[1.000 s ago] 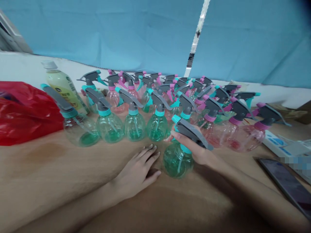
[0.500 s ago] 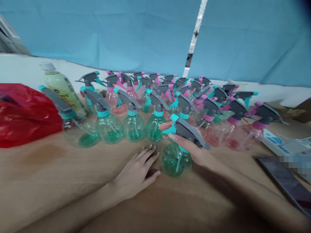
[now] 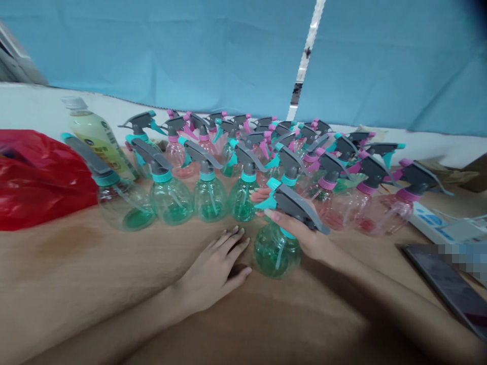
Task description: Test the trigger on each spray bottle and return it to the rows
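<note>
My right hand (image 3: 304, 230) is wrapped round the neck of a green spray bottle (image 3: 277, 253) with a grey and turquoise head. That bottle stands in front of the rows. My left hand (image 3: 215, 268) lies flat on the wooden table (image 3: 114, 284), fingers spread, just left of the bottle and holding nothing. Behind the hands stand green spray bottles (image 3: 211, 200) with turquoise collars. To the right of them are pink spray bottles (image 3: 388, 213) with pink collars. More bottles in both colours are crowded behind.
A red plastic bag (image 3: 41, 182) lies at the left, beside a yellowish drink bottle (image 3: 101, 139). At the right are a dark flat tablet or phone (image 3: 445, 284) and a white and blue box (image 3: 433, 220). A blue cloth (image 3: 190, 56) hangs behind.
</note>
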The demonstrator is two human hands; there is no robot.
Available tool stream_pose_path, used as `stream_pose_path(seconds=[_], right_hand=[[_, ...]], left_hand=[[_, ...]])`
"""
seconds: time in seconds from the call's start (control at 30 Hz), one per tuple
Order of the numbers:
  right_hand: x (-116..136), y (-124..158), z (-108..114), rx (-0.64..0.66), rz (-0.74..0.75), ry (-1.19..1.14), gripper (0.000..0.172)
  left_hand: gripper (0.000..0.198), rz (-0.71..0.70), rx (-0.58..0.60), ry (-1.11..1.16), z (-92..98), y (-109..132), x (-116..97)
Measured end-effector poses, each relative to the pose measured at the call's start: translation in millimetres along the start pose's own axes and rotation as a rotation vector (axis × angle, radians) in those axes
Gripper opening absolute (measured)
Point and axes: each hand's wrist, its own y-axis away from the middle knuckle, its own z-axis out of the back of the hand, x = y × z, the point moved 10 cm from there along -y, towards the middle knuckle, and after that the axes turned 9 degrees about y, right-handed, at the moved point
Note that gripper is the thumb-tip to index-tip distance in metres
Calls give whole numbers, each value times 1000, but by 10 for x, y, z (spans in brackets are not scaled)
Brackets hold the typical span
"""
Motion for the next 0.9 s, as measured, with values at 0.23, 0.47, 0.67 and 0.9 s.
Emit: stream_pose_path(seconds=[0.23, 0.47, 0.67, 0.9], right_hand=[[39, -3, -7, 5, 25, -32, 24], [29, -2, -8, 9, 17, -33, 22], [26, -10, -16, 11, 21, -21, 26], [12, 1, 0, 15, 26, -5, 25]], left_hand=[[53, 6, 20, -31, -8, -4, -7], [53, 7, 17, -36, -4, -9, -3], [53, -2, 6, -22, -2, 1, -7], [54, -1, 9, -31, -1, -4, -8]])
